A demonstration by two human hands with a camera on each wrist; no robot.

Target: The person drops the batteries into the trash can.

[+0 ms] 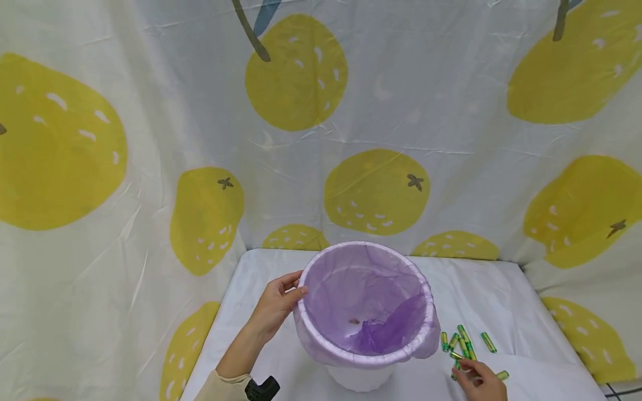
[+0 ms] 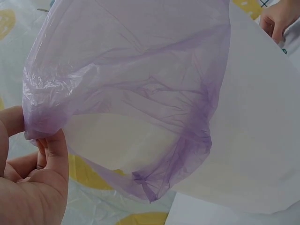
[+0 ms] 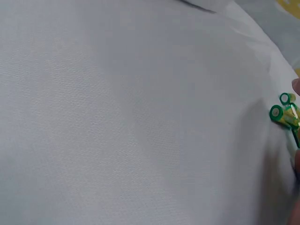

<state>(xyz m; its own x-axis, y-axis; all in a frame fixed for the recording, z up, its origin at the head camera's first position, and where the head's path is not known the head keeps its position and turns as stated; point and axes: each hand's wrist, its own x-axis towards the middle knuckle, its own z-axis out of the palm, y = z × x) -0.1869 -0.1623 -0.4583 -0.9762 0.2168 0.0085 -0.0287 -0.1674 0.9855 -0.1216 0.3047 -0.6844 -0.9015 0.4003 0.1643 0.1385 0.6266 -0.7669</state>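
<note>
A white bin [image 1: 360, 379] stands lined with a thin purple plastic bag [image 1: 346, 284], which is folded over its rim. My left hand [image 1: 277, 305] grips the left side of that rim, with the bag under its fingers. The bag's outer folds hang loose in the left wrist view. To the right, several small green-and-gold batteries [image 1: 463, 334] lie in a loose group. My right hand [image 1: 478, 380] is down among them, thumb and finger around a green battery [image 1: 456, 366]; whether they pinch it is unclear. Only its fingertips [image 3: 297, 161] show at the right wrist view's edge.
A white cloth covers the table [image 1: 526, 312]. One battery [image 1: 489, 342] lies apart from the others, to their right. Behind and beside the table hangs a curtain [image 1: 451, 139] printed with yellow fruit. A small dark scrap [image 1: 354, 321] shows inside the bin.
</note>
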